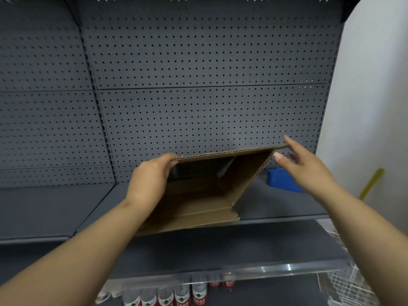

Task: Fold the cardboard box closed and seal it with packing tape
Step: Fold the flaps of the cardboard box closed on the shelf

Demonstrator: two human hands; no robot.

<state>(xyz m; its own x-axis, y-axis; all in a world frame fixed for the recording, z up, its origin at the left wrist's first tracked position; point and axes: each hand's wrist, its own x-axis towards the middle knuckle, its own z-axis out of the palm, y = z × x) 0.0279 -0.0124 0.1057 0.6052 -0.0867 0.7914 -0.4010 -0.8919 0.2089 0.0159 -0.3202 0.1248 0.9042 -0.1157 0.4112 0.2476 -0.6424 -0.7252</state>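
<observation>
Head view: skewed cardboard box (205, 188), mouth toward camera, left hand (150, 180) gripping, right hand (309, 166) open.

No text, number or sign can be read anywhere in view. The bottles (183, 294) standing below the clear shelf edge (276, 269) carry red and white labels with a dark green mark on the white part, but the print on them is too blurred and small to make out. The cardboard box (205, 195), above that shelf edge, shows plain brown surfaces with no print.
</observation>
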